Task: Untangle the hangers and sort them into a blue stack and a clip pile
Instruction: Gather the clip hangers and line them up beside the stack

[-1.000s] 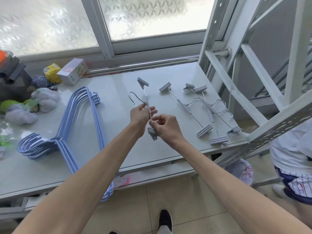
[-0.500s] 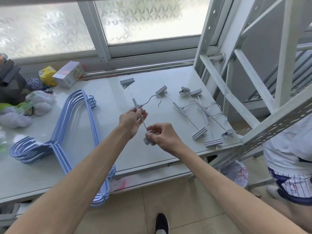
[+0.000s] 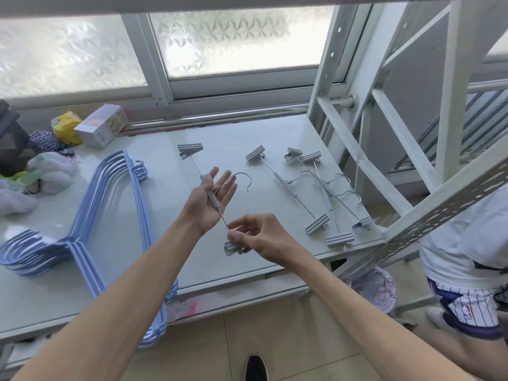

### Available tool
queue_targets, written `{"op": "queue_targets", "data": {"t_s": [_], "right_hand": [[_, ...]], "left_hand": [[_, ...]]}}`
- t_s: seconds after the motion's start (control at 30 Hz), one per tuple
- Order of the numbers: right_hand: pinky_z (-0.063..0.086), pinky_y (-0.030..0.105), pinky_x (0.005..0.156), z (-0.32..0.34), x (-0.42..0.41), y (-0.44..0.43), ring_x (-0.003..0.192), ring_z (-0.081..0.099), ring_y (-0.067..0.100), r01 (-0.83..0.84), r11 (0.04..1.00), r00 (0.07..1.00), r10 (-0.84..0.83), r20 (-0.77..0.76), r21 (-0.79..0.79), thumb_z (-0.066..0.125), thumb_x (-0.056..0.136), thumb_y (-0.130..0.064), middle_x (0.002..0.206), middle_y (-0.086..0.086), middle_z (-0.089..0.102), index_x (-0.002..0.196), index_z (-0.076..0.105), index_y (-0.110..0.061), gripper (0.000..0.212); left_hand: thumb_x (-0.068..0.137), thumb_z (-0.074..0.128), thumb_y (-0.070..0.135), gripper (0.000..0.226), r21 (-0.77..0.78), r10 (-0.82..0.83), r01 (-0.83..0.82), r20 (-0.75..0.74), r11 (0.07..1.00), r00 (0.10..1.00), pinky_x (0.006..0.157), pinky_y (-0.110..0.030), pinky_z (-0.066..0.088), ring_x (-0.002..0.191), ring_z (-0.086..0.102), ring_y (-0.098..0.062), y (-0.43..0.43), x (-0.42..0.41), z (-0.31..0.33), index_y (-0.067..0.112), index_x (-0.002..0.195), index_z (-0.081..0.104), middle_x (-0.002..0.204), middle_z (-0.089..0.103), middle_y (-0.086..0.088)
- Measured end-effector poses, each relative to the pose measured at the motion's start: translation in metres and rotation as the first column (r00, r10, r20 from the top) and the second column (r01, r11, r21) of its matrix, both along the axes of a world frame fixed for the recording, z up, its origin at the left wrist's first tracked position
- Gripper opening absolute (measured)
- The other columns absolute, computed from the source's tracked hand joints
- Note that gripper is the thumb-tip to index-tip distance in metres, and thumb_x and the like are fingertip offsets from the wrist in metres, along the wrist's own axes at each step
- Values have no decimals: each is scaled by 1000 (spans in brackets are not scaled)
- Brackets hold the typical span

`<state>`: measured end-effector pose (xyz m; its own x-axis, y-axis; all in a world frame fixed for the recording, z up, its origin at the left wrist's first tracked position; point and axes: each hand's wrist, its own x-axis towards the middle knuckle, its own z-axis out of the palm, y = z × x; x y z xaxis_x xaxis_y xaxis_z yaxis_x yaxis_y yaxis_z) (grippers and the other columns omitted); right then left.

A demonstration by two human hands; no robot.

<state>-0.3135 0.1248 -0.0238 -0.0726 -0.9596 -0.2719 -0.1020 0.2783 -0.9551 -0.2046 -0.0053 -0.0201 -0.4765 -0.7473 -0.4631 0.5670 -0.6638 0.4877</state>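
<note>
Table [image 3: 115, 237] carries everything, so take it as the landmark: along its left part lies the blue hanger stack [image 3: 82, 229], nested and hooked ends toward the window, one end overhanging the near edge. On the table's right part sits the clip pile [image 3: 310, 193], three grey clip hangers lying roughly parallel, their bars running from the far side toward the near right corner, two of them crossed.

Over the table's middle, between stack and pile, hangs the clip hanger in hand [image 3: 213, 199]. Its long axis runs from a clip at the far side to a clip at the near edge, close to the slant of the pile's bars, hook pointing right toward the pile.

The left hand [image 3: 210, 203] lies palm up, fingers spread, the bar resting across it. The right hand [image 3: 258, 237] pinches the near clip between thumb and fingertips, and it is the hand nearer the pile, so the carry rightward looks like its job.
</note>
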Motion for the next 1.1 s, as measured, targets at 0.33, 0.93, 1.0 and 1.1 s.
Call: {"op": "queue_targets", "data": {"t_s": [0.33, 0.93, 1.0, 1.1], "right_hand": [[45, 31, 88, -8, -51, -4, 98, 58, 23, 331, 926, 633, -362, -684, -183, 56, 88, -8, 103, 7, 65, 105, 68, -11, 21], [44, 35, 94, -29, -60, -13, 112, 52, 28, 327, 945, 573, -186, -798, 14, 51, 86, -7, 115, 12, 60, 125, 57, -10, 39], [45, 35, 93, -29, -63, -14, 109, 55, 27, 327, 945, 593, -208, -778, -3, 52, 86, -7, 111, 11, 63, 122, 59, -9, 37], [45, 30, 87, -28, -70, -15, 102, 59, 23, 344, 937, 587, -264, -765, -60, 54, 86, -8, 106, 8, 65, 116, 64, -10, 31]], "left_hand": [[98, 49, 2, 34, 56, -41, 42, -11, 998, 999, 89, -32, 56, 111, 66, -23, 6, 4, -4, 12, 129, 57, 122, 68, -11], [91, 55, 0, 41, 35, -105, 106, -29, 994, 994, 99, -32, 49, 113, 65, -19, 12, -6, -40, 13, 130, 58, 123, 67, -7], [93, 53, 1, 40, 18, -108, 109, -48, 994, 993, 99, -32, 49, 112, 66, -19, 11, -7, -44, 12, 131, 56, 124, 67, -9], [92, 50, 3, 41, 17, -106, 110, -138, 994, 985, 102, -34, 48, 118, 62, -22, 10, -2, -50, 11, 132, 55, 130, 63, -9]]}}
